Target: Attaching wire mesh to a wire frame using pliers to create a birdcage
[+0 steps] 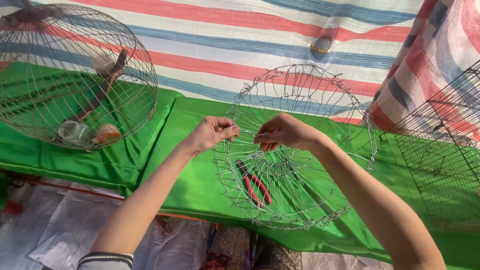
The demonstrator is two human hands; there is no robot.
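While red-handled pliers [256, 184] lie below on the green cloth [165, 165], both hands — left hand [212, 132], right hand [282, 132] — pinch shut on one strand of the half-woven wire basket [300, 150] between them, equally near.

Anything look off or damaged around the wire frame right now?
Nothing looks damaged. The wire frame is unfinished, its rim wires ragged. The left hand and right hand pinch wires near its middle. Red-handled pliers lie under it on the green cloth.
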